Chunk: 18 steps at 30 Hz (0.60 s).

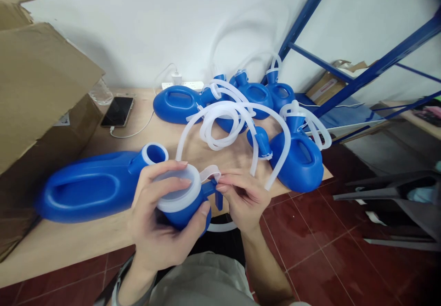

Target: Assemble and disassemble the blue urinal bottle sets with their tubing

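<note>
My left hand (172,218) is wrapped round a blue urinal cup (182,216), its fingertips resting on the translucent white lid (184,186). From the lid a soft white strap (209,172) curves over to a blue arm (217,198) on the cup's side. Thumb and fingers of my right hand (244,198) pinch the strap's end against that arm. Just left of the cup lies a blue urinal bottle (93,184) on its side, its white-rimmed mouth toward me. A white tube (222,227) shows below the cup; where it joins is hidden.
More blue bottles (298,163) with coiled white tubes (220,127) crowd the table's back and right. A loose blue cup (261,141) lies among them. A cardboard box (41,99) stands left, near a phone (117,111) on a charging cable. A blue metal rack (310,16) rises at right.
</note>
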Motion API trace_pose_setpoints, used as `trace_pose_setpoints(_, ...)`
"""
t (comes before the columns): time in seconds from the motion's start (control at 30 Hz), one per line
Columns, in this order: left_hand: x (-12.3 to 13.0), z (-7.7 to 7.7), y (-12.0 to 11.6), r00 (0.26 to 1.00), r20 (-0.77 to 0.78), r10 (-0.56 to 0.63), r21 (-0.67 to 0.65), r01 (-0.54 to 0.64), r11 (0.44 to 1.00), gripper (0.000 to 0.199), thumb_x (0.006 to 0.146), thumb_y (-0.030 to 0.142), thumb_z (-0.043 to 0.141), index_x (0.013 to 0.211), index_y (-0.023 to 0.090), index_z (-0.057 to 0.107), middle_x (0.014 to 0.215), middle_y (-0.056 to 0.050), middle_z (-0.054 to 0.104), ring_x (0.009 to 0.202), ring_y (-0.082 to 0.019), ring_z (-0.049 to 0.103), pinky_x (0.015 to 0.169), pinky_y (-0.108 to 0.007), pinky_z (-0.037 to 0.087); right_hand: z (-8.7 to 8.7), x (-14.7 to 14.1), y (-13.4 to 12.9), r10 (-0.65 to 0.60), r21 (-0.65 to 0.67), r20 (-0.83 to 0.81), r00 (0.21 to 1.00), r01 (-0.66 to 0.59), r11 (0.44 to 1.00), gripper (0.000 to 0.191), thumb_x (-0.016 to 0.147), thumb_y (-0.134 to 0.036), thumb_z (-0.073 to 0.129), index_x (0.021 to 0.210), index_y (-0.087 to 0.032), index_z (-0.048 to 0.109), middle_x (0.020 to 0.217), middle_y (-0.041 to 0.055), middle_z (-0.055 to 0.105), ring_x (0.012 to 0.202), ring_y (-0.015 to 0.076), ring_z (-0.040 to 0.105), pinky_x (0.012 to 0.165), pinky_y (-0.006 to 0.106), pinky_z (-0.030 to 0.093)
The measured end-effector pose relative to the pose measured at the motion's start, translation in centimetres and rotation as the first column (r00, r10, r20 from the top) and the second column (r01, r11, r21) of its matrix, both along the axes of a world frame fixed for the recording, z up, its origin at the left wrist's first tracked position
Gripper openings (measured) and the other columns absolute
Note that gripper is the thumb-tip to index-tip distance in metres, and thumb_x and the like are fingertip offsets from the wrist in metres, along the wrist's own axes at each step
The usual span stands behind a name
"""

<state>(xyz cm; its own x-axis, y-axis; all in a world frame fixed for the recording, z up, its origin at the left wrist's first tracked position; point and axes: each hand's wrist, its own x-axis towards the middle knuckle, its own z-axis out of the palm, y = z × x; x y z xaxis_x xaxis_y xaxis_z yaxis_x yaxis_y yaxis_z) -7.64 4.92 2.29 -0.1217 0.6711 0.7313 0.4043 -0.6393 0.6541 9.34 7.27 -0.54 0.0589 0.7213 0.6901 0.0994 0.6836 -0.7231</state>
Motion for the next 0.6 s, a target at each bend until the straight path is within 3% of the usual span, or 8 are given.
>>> trace_pose_setpoints(0.33, -0.2, 0.3, -0.4, 1.0, 0.009, -0.011, -0.045, 0.012, 0.999, 0.039, 0.078, 0.017, 0.085, 0.112, 0.027, 0.068, 0.12, -0.005, 0.074, 0.11, -0.027, 0.072, 0.088, -0.047, 0.064, 1.8, 1.5, 0.7, 0.068, 0.139, 0.296, 0.953, -0.113, 0.984, 0.021, 0.097, -0.011, 0.072, 0.11, -0.026, 0.079, 0.099, 0.0041, 0.086, 0.084, 0.0202, 0.084, 0.072, 0.032, 0.071)
trace_pose_setpoints(0.6, 0.4, 1.1, -1.1, 0.999, 0.055, 0.0, -0.064, 0.004, 0.998, 0.035, 0.079, 0.017, 0.079, 0.11, 0.028, 0.067, 0.117, -0.006, 0.075, 0.107, -0.029, 0.074, 0.076, -0.048, 0.069, 0.7, -0.2, 0.3, 0.112, 0.089, 0.028, 0.993, -0.114, 0.99, 0.011, 0.092, -0.024, 0.08, 0.102, -0.027, 0.075, 0.087, 0.0024, 0.084, 0.07, 0.0188, 0.081, 0.062, 0.028, 0.067)
